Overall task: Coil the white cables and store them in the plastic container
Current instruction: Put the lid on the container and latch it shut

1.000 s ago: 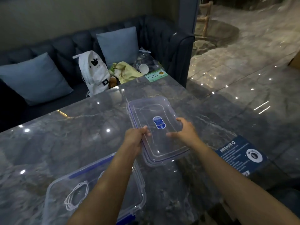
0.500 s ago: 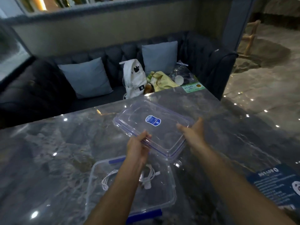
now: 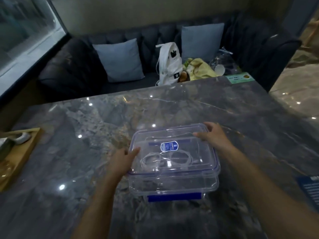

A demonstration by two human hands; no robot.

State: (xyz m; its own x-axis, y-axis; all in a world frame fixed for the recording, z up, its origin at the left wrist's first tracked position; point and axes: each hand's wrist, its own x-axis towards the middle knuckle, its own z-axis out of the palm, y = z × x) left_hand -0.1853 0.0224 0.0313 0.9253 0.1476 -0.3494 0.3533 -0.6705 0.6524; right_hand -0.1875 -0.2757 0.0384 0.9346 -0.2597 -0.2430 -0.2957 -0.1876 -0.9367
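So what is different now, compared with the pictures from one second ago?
The lid, held then above the table beyond the container, has come toward the person and now sits over it. The left hand and right hand still grip its edges. The coiled white cables remain inside; the blue clip is not closed.

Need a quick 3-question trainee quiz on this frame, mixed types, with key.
1. True or false: the lid is over the plastic container.
2. What lies inside the container? A) white cables B) keys C) a phone
3. Fill in: the blue latch on the container's near side points ____ the camera.

Key: 1 true; the left hand and right hand grip the lid's ends. 2 A. 3 toward.
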